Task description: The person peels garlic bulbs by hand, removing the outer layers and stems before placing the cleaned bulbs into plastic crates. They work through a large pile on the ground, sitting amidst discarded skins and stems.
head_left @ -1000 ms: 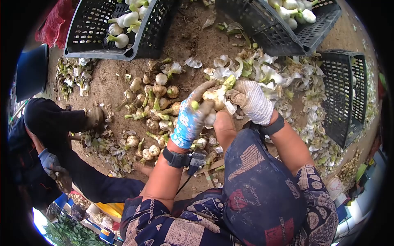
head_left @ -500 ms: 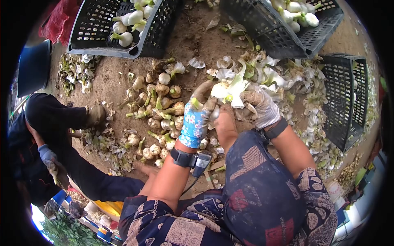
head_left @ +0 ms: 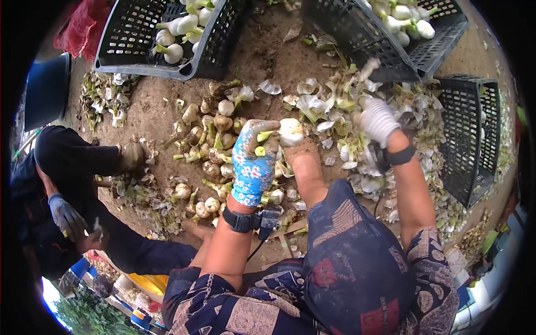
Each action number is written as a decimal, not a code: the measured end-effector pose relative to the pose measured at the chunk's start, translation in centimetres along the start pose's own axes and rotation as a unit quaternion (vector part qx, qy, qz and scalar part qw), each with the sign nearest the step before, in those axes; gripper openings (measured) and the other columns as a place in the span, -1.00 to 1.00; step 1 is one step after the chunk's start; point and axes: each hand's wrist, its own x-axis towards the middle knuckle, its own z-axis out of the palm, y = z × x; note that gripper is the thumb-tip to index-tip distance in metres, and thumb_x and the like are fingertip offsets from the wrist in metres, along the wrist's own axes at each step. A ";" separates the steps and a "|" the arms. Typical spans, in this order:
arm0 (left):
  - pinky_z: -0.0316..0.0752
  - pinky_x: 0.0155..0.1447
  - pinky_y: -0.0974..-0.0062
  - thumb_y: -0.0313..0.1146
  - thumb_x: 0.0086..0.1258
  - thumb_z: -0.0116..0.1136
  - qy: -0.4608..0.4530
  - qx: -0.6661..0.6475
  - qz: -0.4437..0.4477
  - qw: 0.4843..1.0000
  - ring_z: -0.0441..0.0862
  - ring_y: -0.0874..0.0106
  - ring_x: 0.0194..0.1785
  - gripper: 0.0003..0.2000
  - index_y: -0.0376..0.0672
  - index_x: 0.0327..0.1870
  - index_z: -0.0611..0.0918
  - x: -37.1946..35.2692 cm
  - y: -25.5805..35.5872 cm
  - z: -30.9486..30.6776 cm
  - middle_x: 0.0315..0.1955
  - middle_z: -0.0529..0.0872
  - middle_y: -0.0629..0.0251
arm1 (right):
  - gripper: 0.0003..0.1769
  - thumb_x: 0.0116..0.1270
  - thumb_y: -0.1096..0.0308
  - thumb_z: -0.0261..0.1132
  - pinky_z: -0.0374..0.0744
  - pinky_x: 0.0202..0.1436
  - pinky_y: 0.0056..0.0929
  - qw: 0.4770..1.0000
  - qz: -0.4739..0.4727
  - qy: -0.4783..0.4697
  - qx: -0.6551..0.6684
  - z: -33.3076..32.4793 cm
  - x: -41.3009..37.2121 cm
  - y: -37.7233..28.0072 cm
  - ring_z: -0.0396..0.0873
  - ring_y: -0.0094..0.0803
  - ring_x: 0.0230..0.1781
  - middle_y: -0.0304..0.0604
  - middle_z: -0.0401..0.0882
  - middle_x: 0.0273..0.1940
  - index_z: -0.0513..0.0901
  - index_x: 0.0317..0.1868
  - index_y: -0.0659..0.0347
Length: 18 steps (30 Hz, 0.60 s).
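Note:
My left hand [head_left: 254, 159], in a blue flowered glove with soil-stained fingers, is closed around garlic. A white garlic bulb [head_left: 291, 133] shows at its fingertips, over my bare lower leg. Green stem ends [head_left: 260, 151] poke out between the fingers, so it may hold more than one bulb. My right hand [head_left: 378, 120], in a white striped glove, is over the heap of garlic skins [head_left: 329, 109]. Motion smears its fingers, and what they hold cannot be made out. A pale blurred piece [head_left: 368, 71] is above it, near a crate. Unpeeled garlic bulbs [head_left: 223, 123] lie left of my left hand.
A black crate [head_left: 190, 70] at the upper left and another crate [head_left: 416, 70] at the upper right hold white bulbs. A third crate [head_left: 469, 134] stands at right. On the left sits another person, with a gloved hand [head_left: 67, 215]. A dark tub [head_left: 47, 92] stands behind.
My hands have parted. The right swung up and right, away from the bulb, and the loose leafy skin has left the left hand's bulb. My left hand moved slightly left.

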 end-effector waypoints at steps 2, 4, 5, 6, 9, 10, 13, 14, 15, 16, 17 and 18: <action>0.43 0.01 0.45 -0.64 0.11 0.05 -0.032 0.085 0.078 0.993 0.54 0.30 -0.11 -0.72 -0.22 -0.12 0.59 -0.1 -0.4 0.1 -0.20 0.56 0.18 | -0.66 0.13 0.25 0.25 0.55 -0.33 -0.17 0.953 -0.065 0.044 -0.292 1.6 -0.5 -0.5 0.61 -0.04 -0.39 0.11 0.61 -0.35 0.53 -0.12 0.25; 0.44 -0.01 0.42 -0.68 0.05 0.09 -0.041 0.119 0.111 0.986 0.54 0.23 -0.12 -0.67 -0.19 -0.13 0.59 -0.2 -0.7 0.6 -0.20 0.55 0.15 | -0.59 0.12 0.24 0.26 0.56 -0.29 -0.23 0.992 -0.067 0.013 -0.108 1.3 -2.3 -4.5 0.62 -0.06 -0.34 0.10 0.61 -0.35 0.52 -0.03 0.24; 0.45 -0.02 0.40 -0.68 0.02 0.10 -0.039 0.142 0.126 0.981 0.54 0.20 -0.13 -0.66 -0.18 -0.13 0.59 -0.2 -1.0 1.1 -0.20 0.55 0.14 | -0.60 0.14 0.21 0.26 0.56 -0.30 -0.24 0.993 -0.112 0.010 -0.023 1.7 -2.9 -5.9 0.62 -0.09 -0.37 0.09 0.61 -0.38 0.53 -0.04 0.24; 0.45 -0.05 0.37 -0.66 -0.02 0.15 -0.052 0.165 0.154 0.973 0.54 0.18 -0.14 -0.64 -0.17 -0.13 0.59 0.0 -0.9 1.3 -0.21 0.55 0.13 | -0.64 0.19 0.19 0.25 0.55 -0.33 -0.25 0.988 -0.147 -0.001 -0.036 2.1 -3.2 -7.1 0.61 -0.07 -0.39 0.09 0.60 -0.40 0.55 -0.08 0.25; 0.44 -0.10 0.29 -0.56 -0.17 0.25 -0.069 0.229 0.198 0.950 0.53 0.13 -0.17 -0.58 -0.14 -0.15 0.60 0.2 -0.2 1.4 -0.25 0.57 0.13 | -0.78 0.22 0.25 0.20 0.51 -0.36 -0.17 0.980 -0.195 0.042 -0.011 5.2 -2.5 -7.1 0.56 -0.01 -0.44 0.05 0.56 -0.48 0.56 -0.26 0.25; 0.44 -0.11 0.28 -0.53 -0.22 0.26 -0.078 0.246 0.210 0.943 0.53 0.13 -0.17 -0.56 -0.13 -0.16 0.60 0.4 -0.3 1.3 -0.26 0.57 0.14 | -0.78 0.22 0.25 0.20 0.51 -0.36 -0.17 0.980 -0.196 0.043 -0.010 5.8 -2.2 -6.7 0.56 -0.01 -0.44 0.05 0.56 -0.48 0.56 -0.26 0.25; 0.43 -0.14 0.26 -0.49 -0.29 0.27 -0.109 0.270 0.220 0.931 0.52 0.13 -0.17 -0.54 -0.13 -0.18 0.60 0.7 -0.1 0.8 -0.28 0.58 0.18 | -0.82 0.20 0.29 0.19 0.49 -0.36 -0.14 0.980 -0.199 0.025 -0.013 6.9 -2.0 -6.2 0.53 0.00 -0.44 0.03 0.52 -0.51 0.55 -0.34 0.24; 0.43 -0.14 0.26 -0.48 -0.30 0.27 -0.136 0.280 0.225 0.923 0.51 0.13 -0.17 -0.54 -0.13 -0.19 0.60 0.8 -0.1 0.7 -0.28 0.57 0.18 | -0.83 0.19 0.29 0.19 0.49 -0.36 -0.14 0.980 -0.197 0.028 -0.029 7.0 -2.3 -6.3 0.53 0.00 -0.43 0.04 0.52 -0.51 0.55 -0.35 0.24; 0.42 -0.14 0.25 -0.48 -0.31 0.27 -0.162 0.291 0.231 0.914 0.51 0.13 -0.17 -0.54 -0.14 -0.19 0.60 0.9 0.1 0.7 -0.28 0.57 0.18 | -0.83 0.18 0.30 0.20 0.49 -0.37 -0.13 0.979 -0.196 0.031 -0.045 7.0 -2.4 -6.3 0.52 0.00 -0.42 0.04 0.52 -0.50 0.54 -0.35 0.24; 0.44 -0.15 0.29 -0.47 -0.23 0.29 -0.186 0.295 0.222 0.910 0.53 0.15 -0.18 -0.58 -0.15 -0.19 0.60 1.1 0.7 0.5 -0.29 0.58 0.19 | -0.84 0.16 0.29 0.19 0.50 -0.37 -0.15 0.976 -0.204 0.043 -0.063 6.9 -2.3 -6.1 0.54 -0.01 -0.44 0.03 0.53 -0.51 0.56 -0.38 0.21; 0.44 -0.15 0.29 -0.47 -0.23 0.29 -0.186 0.295 0.222 0.911 0.53 0.15 -0.18 -0.58 -0.15 -0.19 0.60 1.1 0.4 0.3 -0.29 0.58 0.19 | -0.84 0.16 0.29 0.19 0.50 -0.37 -0.15 0.976 -0.204 0.043 -0.064 6.6 -2.0 -6.1 0.54 -0.01 -0.44 0.03 0.53 -0.51 0.56 -0.38 0.21; 0.45 -0.15 0.32 -0.48 -0.13 0.27 -0.193 0.207 0.203 0.938 0.54 0.17 -0.19 -0.65 -0.15 -0.20 0.60 1.0 -0.2 0.1 -0.29 0.59 0.19 | -0.84 0.15 0.28 0.18 0.50 -0.37 -0.16 0.981 -0.168 0.030 -0.090 6.2 -1.7 -6.2 0.55 -0.03 -0.45 0.01 0.54 -0.52 0.57 -0.40 0.20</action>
